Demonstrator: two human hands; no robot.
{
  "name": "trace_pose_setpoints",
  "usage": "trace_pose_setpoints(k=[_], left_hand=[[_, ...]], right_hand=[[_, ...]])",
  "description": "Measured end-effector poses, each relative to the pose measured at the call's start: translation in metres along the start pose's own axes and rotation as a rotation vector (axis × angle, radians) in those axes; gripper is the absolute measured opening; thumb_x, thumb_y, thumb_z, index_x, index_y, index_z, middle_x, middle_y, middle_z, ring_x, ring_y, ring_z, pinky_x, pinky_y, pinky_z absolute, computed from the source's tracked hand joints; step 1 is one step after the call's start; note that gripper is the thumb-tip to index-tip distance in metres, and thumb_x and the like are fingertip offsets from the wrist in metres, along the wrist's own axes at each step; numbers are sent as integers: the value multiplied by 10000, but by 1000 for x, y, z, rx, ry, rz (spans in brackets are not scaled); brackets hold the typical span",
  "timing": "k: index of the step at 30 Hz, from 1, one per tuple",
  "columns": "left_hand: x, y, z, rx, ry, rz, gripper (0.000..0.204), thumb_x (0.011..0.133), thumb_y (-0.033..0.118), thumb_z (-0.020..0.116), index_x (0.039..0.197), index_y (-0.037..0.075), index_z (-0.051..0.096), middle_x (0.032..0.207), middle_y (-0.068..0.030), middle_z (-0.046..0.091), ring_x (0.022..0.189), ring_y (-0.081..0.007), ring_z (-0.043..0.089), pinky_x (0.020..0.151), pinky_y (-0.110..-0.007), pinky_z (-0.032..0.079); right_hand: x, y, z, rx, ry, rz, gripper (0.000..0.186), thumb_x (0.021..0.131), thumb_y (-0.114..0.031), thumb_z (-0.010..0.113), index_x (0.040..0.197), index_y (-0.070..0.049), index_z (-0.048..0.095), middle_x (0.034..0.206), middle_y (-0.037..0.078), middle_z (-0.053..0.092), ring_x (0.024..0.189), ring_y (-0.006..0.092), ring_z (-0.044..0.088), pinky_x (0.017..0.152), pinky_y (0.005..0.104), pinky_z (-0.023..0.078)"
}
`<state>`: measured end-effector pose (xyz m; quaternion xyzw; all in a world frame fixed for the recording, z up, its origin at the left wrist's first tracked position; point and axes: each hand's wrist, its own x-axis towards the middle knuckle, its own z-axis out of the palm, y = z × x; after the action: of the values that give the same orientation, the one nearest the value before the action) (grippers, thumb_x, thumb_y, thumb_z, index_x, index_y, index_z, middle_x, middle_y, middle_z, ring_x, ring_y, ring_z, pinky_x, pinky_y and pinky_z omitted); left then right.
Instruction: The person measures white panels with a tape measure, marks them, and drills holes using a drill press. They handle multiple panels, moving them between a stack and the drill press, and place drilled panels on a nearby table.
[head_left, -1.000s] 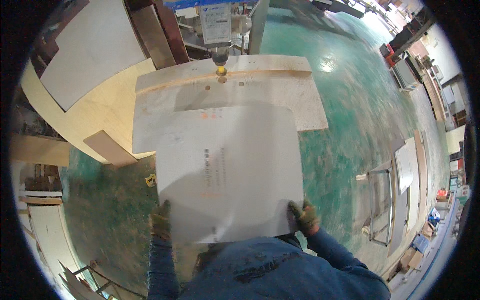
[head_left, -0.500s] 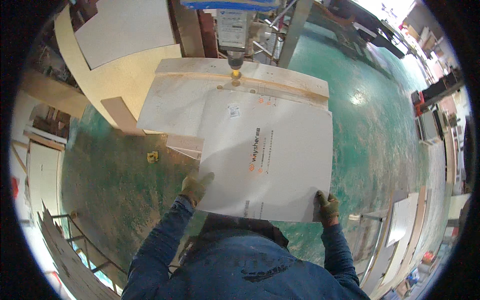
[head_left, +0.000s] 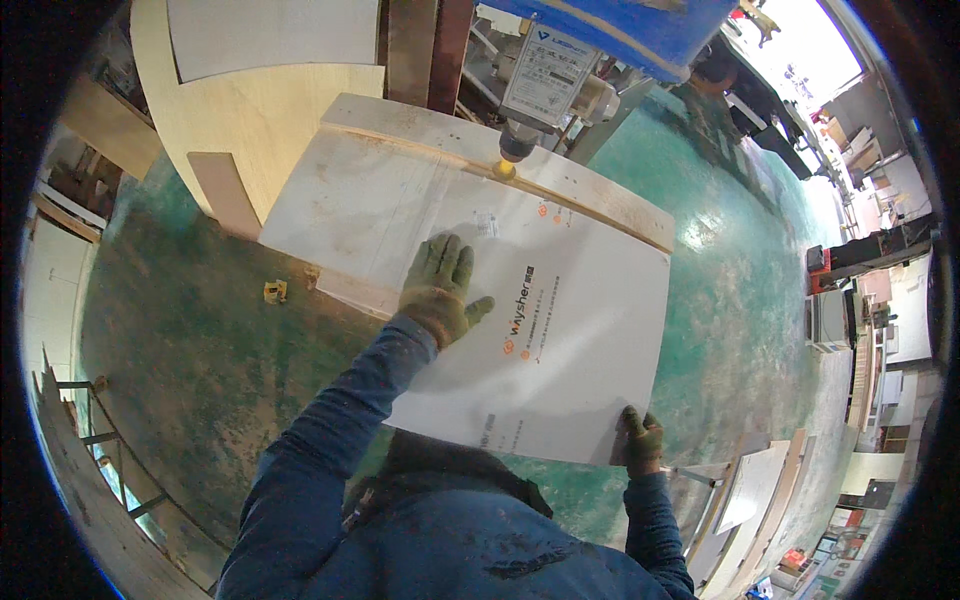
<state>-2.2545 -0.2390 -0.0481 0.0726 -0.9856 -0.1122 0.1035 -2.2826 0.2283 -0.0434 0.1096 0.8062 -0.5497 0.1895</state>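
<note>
A white board [head_left: 590, 300] with a printed film face lies flat on the drill press table [head_left: 345, 190]. Its far edge meets a wooden fence strip [head_left: 590, 205]. Just above that edge hangs the drill chuck [head_left: 517, 142] with a yellow bit [head_left: 504, 169]; whether the tip touches the board is hard to tell. My gloved left hand [head_left: 440, 290] rests on the board's left part, palm down and fingers spread. At the near right corner my gloved right hand [head_left: 642, 440] pinches the board, thumb on top and fingers mostly hidden beneath.
The blue drill press head [head_left: 640, 30] overhangs the far side. Left of the table lean a large yellowish panel [head_left: 290, 110] and a small brown offcut [head_left: 225, 190]. A yellow object [head_left: 275, 291] lies on the green floor [head_left: 200, 340]. More panels [head_left: 755, 485] lean at the lower right.
My left hand has left the board's near left edge and now lies flat on its face. The board has slid up to the fence, covering the holes near it. The view has tilted.
</note>
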Motion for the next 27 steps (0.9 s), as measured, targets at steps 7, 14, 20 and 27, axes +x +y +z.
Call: trace_pose_setpoints(k=[7, 14, 20, 27], left_hand=[[13, -16, -6, -22, 16, 12, 880, 915, 581, 614, 1493, -56, 430, 1589, -278, 348, 1516, -431, 260, 1271, -519, 154], [19, -21, -11, -58, -22, -18, 886, 913, 568, 614, 1501, -62, 410, 1599, -278, 328, 1514, -438, 259, 1273, -520, 161], [19, -20, -8, -84, -16, -14, 879, 915, 565, 606, 1494, -69, 417, 1607, -287, 305, 1521, -439, 245, 1275, -522, 153], [22, -18, -5, -58, -28, -19, 936, 899, 604, 600, 1502, -83, 398, 1624, -294, 267, 1531, -444, 211, 1282, -519, 117]], right_hand=[[13, -1, 4, -141, -6, 51, 339, 931, -353, 745, 992, -25, 681, 847, 1, 662, 734, 123, 572, 656, 308, 473], [-2, -22, 26, 10, -6, 49, 357, 937, -354, 739, 1004, -8, 677, 864, 7, 669, 795, 131, 586, 725, 297, 491], [5, 1, 15, -22, 2, 0, 395, 940, -372, 714, 1003, 17, 686, 888, 36, 693, 830, 139, 596, 757, 317, 499], [-14, -52, 36, -221, 14, 58, 434, 957, -427, 664, 1000, 4, 691, 866, 37, 688, 805, 144, 587, 751, 333, 491]])
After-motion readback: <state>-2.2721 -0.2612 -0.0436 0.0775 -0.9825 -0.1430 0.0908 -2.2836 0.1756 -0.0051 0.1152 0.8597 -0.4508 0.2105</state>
